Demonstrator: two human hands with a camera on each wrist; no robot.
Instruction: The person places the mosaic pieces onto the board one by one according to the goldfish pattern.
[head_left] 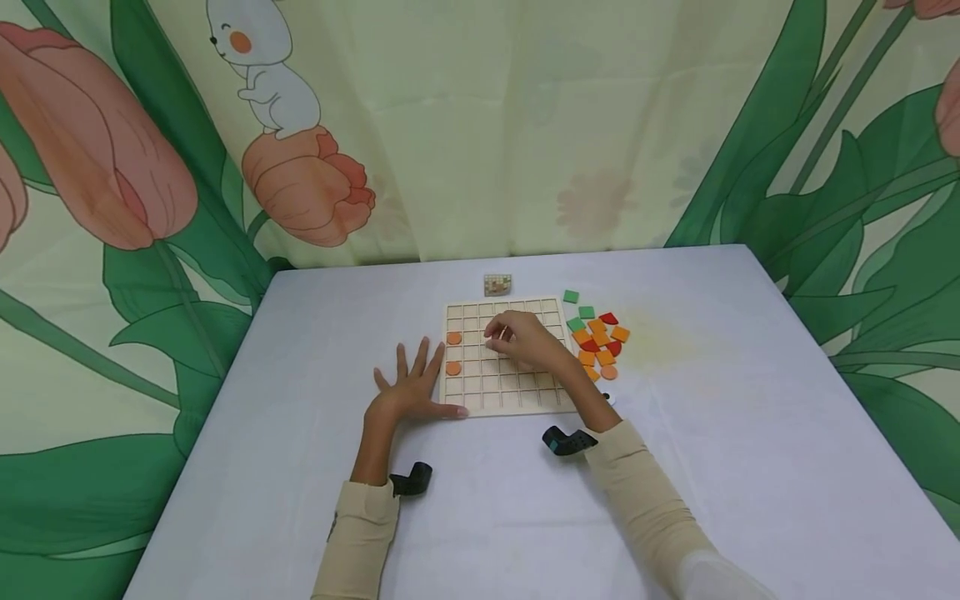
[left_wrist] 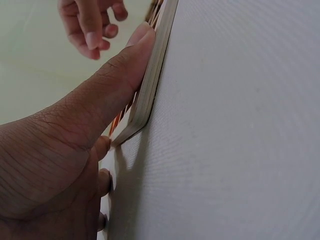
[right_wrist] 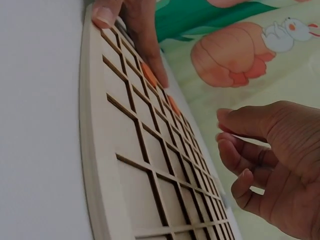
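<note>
A square wooden grid board [head_left: 517,402] lies on the table, with two orange round pieces [head_left: 453,368] in cells near its left edge. My left hand [head_left: 408,396] is spread at the board's lower left corner. Its thumb presses the board's rim [left_wrist: 150,75], and the other fingers reach along the left side. Above the middle of the grid hovers my right hand [head_left: 525,340], clear of the surface. In the right wrist view its fingers [right_wrist: 237,192] are loosely bent, thumb near the index finger, and no piece shows plainly between them.
Right of the board lies a loose pile of orange squares [head_left: 620,334], green squares [head_left: 587,312], red pieces [head_left: 609,318] and an orange round piece [head_left: 609,372]. A small patterned block [head_left: 497,285] sits behind the board. A printed curtain [head_left: 510,125] hangs behind the table.
</note>
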